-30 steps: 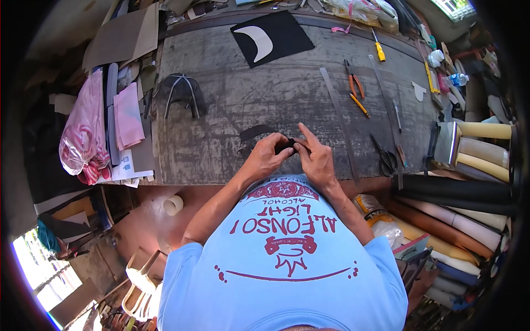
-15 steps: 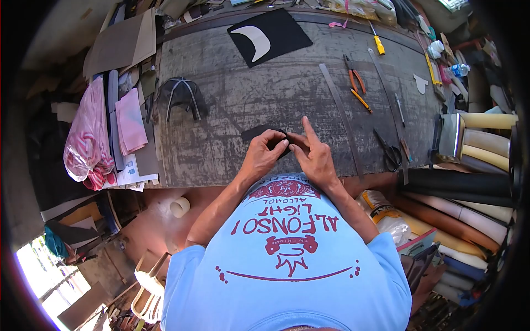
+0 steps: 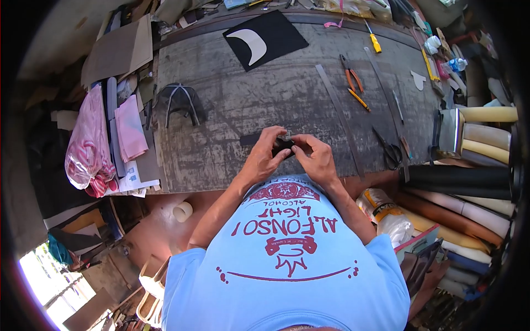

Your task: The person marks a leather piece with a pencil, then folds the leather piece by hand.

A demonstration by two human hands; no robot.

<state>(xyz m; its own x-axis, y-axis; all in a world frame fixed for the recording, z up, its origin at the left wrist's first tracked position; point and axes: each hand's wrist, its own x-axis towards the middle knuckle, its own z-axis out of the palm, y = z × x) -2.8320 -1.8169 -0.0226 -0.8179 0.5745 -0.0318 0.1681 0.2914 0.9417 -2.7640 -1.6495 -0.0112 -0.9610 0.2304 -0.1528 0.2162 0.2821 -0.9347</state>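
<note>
"near the middle of the front edge of the bench (image 3: 221,160), a small dark piece (image 3: 284,145) sits between the two hands. which one has it?"

"both, it seems. the left hand (image 3: 264,151) curves thumb and fingers round it from the left, and the right hand (image 3: 314,157) pinches at its right side. both grips look narrow."

"and which way does it run?"

"that cannot be told; the fingers cover most of it. it lies at the fingertips, on the inner side of each hand, neither hand clearly nearer."

"what of the dark strip (image 3: 250,139)?"

"it sticks out to the left of the left hand, its long axis roughly along the front edge. whether it joins the piece is hidden by that hand."

"anything crowding the work?"

"not closely. a long flat strip (image 3: 338,116) slants down to the front edge, apart from the right hand. past it, toward the front right corner, lie scissors (image 3: 385,144); farther back, a yellow pencil (image 3: 359,100) beside pliers (image 3: 347,70)."

"and the rest?"

"a dark domed piece (image 3: 179,102) with pale seams is by the left edge, and a black cloth (image 3: 290,41) bearing a pale crescent (image 3: 252,47) is near the back edge, well apart from both hands."
</note>
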